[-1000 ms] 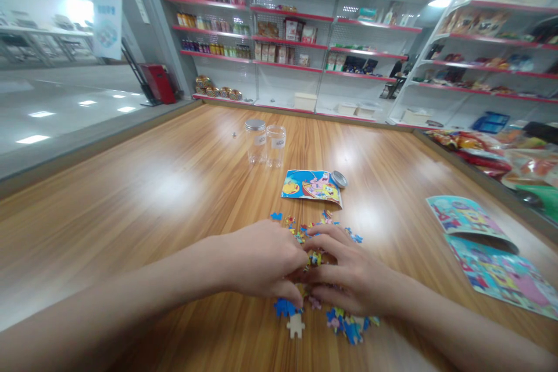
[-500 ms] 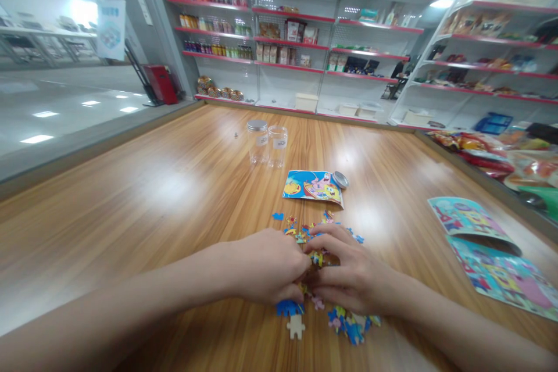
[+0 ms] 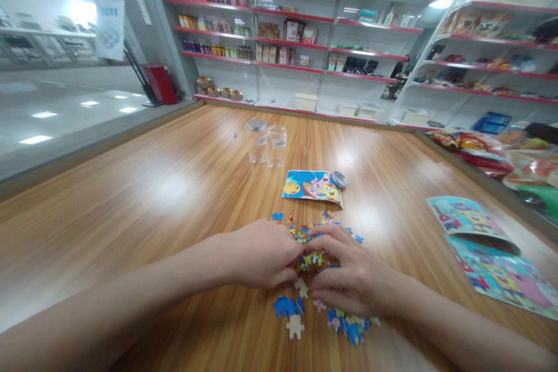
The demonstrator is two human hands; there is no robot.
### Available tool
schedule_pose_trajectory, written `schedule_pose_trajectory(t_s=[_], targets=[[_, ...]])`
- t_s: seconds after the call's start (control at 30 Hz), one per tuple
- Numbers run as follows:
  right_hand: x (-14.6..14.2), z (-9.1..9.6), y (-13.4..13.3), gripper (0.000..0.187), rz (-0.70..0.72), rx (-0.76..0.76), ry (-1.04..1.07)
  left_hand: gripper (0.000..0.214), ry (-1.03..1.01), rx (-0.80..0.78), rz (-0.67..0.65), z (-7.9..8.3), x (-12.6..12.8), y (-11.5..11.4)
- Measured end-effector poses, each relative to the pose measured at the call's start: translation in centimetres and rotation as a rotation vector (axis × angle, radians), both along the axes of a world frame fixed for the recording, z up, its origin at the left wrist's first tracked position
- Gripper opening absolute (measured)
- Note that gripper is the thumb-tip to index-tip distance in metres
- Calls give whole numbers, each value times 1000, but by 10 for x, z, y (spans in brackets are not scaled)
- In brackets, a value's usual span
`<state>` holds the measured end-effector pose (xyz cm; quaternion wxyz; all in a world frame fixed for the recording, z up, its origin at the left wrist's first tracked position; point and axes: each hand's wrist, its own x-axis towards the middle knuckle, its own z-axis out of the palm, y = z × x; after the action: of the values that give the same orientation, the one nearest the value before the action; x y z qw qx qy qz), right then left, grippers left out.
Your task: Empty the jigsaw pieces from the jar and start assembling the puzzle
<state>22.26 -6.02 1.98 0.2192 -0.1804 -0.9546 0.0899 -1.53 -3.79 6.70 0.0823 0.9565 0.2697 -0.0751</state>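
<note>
Blue, yellow and pink jigsaw pieces [image 3: 314, 260] lay heaped on the glossy brown wood-grain tabletop [image 3: 152, 232], between two bare hands; with that heap as the clock's centre, the left hand [image 3: 265, 253] was at nine o'clock and the right hand [image 3: 355, 273] at three to four.

The left fingers were curled over the heap's near edge, the thumb bent just below them. Their tips were hidden, so whether they gripped a piece could not be told. The right fingers were bent and moderately parted, the upper ones arched over the heap and the thumb lower down, near a small pink piece [image 3: 319, 305]; whether anything was pinched there could not be told either.

A pale, plain-faced piece [image 3: 301, 288] lay between the hands at six to seven o'clock. Farther out at seven lay bright blue pieces [image 3: 285, 306] and another pale unprinted piece [image 3: 295, 327], and at five a mixed blue-and-pink cluster [image 3: 352, 328]. At twelve o'clock lay a blue cartoon-printed sheet [image 3: 310, 186], a round silver metal lid [image 3: 340, 179] at its right end. Two clear plastic jars [image 3: 276, 154] stood at eleven.
</note>
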Motion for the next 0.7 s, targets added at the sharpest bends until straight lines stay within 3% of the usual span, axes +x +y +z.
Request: schedule_pose_trajectory(t_s=[0.17,0.7], targets=[[1,-1,0,15,-1,8,-8,17,-7,-9,17,-2,1,1],[3,-1,1,11,72,25,35,15,-37,27,3,-8,0,3]])
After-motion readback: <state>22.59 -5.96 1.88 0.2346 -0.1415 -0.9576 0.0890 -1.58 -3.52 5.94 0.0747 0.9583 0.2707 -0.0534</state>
